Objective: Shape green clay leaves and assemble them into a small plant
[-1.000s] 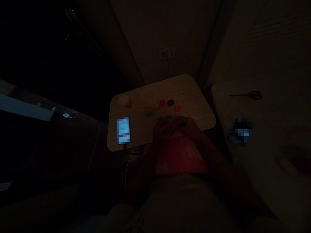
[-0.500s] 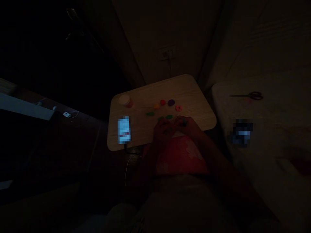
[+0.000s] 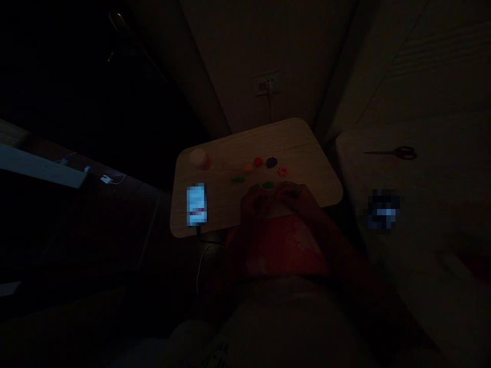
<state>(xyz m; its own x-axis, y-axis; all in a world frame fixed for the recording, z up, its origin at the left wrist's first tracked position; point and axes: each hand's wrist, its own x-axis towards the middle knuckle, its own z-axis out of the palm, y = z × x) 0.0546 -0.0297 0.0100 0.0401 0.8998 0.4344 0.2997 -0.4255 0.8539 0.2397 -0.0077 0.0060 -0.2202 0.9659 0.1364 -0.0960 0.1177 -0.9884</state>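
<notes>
In dim light, my left hand [image 3: 253,203] and my right hand [image 3: 294,197] meet over the near edge of a small wooden table [image 3: 222,199]. The fingers of both are curled and their tips come together; anything between them is too dark to make out. Just beyond my fingers lie a dark green leaf-shaped piece [image 3: 267,185] and another green piece [image 3: 254,188], partly behind my left hand. A third green piece [image 3: 238,179] is farther left. Behind them sit an orange lump [image 3: 249,167], a red ball [image 3: 258,161], a purple lump [image 3: 271,162] and a pink flower-shaped piece [image 3: 283,171].
A lidded tub [image 3: 200,159] stands at the table's back left. A lit phone [image 3: 197,205], blurred out, lies near the left edge with a cable below. To the right, scissors [image 3: 395,153] and a blurred dark object [image 3: 383,210] rest on a pale surface. A wall socket [image 3: 266,84] is behind.
My fingertips have shifted slightly and stay close together. The view has moved a little and looks darker; the pieces on the table keep their places.
</notes>
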